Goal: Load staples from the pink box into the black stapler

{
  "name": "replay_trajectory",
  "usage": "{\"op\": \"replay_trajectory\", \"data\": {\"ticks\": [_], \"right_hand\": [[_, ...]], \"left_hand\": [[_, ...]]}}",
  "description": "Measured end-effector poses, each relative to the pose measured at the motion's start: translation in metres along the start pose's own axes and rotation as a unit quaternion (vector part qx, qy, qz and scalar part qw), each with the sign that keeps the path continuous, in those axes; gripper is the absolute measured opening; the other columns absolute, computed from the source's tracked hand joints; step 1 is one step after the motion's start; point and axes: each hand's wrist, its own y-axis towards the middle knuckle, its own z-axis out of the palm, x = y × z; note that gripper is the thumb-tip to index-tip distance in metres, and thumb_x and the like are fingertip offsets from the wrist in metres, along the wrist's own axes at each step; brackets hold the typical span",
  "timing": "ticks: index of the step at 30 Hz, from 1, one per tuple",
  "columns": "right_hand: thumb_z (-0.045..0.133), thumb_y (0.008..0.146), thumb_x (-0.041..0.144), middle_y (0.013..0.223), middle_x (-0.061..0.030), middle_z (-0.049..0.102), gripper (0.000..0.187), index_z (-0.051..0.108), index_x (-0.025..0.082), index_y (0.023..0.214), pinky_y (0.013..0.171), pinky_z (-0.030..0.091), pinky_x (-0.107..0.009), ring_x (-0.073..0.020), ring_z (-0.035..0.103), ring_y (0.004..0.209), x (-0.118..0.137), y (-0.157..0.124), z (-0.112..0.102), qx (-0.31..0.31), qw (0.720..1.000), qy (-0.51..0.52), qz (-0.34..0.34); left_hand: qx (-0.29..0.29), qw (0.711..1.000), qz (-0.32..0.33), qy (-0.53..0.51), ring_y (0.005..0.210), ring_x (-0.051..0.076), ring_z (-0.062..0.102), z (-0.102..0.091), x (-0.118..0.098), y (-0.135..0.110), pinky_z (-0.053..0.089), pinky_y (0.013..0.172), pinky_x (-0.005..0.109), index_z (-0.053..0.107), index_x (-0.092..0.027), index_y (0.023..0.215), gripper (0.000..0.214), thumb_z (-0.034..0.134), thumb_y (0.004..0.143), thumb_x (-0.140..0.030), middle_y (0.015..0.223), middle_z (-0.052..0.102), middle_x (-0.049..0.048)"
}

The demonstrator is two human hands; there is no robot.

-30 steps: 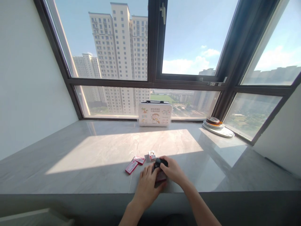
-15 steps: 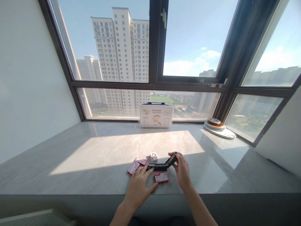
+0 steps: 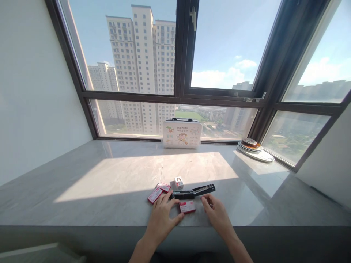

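Observation:
A black stapler lies swung out flat on the grey stone sill. My left hand rests with spread fingers, its fingertips touching the stapler's left end. My right hand lies just in front of the stapler's right half, fingers loosely curled and holding nothing that I can see. A small red staple box sits between my two hands. Two more red boxes lie to the left, and a small white box stands behind the stapler.
A white tin case with a cartoon print stands against the window at the back. A stack of round plates sits at the back right. A white wall closes the left side; the sill's front edge runs just below my wrists.
The stapler's top arm, lifted by my right hand half a second ago, now lies flat on the sill. My right hand has let go and drawn back toward me. The left hand stayed.

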Motion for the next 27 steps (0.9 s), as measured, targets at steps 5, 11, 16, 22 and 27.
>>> {"op": "replay_trajectory", "data": {"ticks": [5, 11, 16, 22, 27], "right_hand": [[0.045, 0.094, 0.049, 0.067, -0.0012, 0.065, 0.04, 0.07, 0.023, 0.111, 0.057, 0.039, -0.028, -0.0209, 0.061, 0.063, 0.021, 0.013, 0.011, 0.042, 0.998, -0.015, -0.045], [0.048, 0.092, 0.048, 0.07, -0.0036, 0.07, 0.039, 0.076, 0.021, 0.091, 0.058, 0.038, -0.027, -0.0201, 0.061, 0.064, 0.049, 0.028, 0.028, 0.117, 0.992, 0.0, -0.056], [0.05, 0.092, 0.049, 0.066, -0.0031, 0.068, 0.038, 0.074, 0.02, 0.087, 0.056, 0.037, -0.027, -0.0196, 0.06, 0.061, 0.048, 0.029, 0.03, 0.09, 0.995, 0.002, -0.037], [0.052, 0.09, 0.053, 0.058, -0.0037, 0.064, 0.043, 0.067, 0.02, 0.067, 0.053, 0.031, -0.027, -0.0187, 0.057, 0.056, 0.01, 0.017, 0.018, 0.103, 0.993, -0.048, 0.024], [0.057, 0.086, 0.055, 0.056, -0.0014, 0.062, 0.038, 0.068, 0.02, 0.075, 0.051, 0.032, -0.026, -0.0171, 0.054, 0.052, 0.006, 0.013, 0.027, 0.134, 0.989, 0.019, 0.06]], "left_hand": [[-0.005, 1.0, 0.016, -0.008, 0.137, 0.03, 0.045, -0.002, 0.005, 0.001, 0.037, 0.114, 0.048, 0.062, -0.033, 0.127, 0.054, 0.078, 0.077, -0.048, 0.149, 0.053, 0.0033], [-0.002, 0.999, 0.036, 0.012, 0.136, 0.032, 0.045, -0.001, 0.009, 0.0, 0.038, 0.113, 0.05, 0.062, -0.038, 0.13, 0.052, 0.074, 0.081, -0.05, 0.15, 0.052, -0.0002], [-0.008, 1.0, 0.026, 0.008, 0.136, 0.031, 0.044, 0.0, 0.005, -0.001, 0.038, 0.113, 0.05, 0.064, -0.039, 0.125, 0.047, 0.075, 0.08, -0.048, 0.15, 0.052, -0.0026], [-0.019, 1.0, 0.002, 0.002, 0.136, 0.033, 0.044, 0.003, -0.002, -0.001, 0.037, 0.112, 0.054, 0.071, -0.037, 0.109, 0.031, 0.075, 0.08, -0.047, 0.151, 0.051, -0.0025], [-0.005, 1.0, 0.005, -0.019, 0.133, 0.032, 0.046, -0.002, 0.0, 0.004, 0.038, 0.111, 0.052, 0.072, -0.036, 0.106, 0.031, 0.078, 0.077, -0.045, 0.148, 0.055, -0.003]]}}
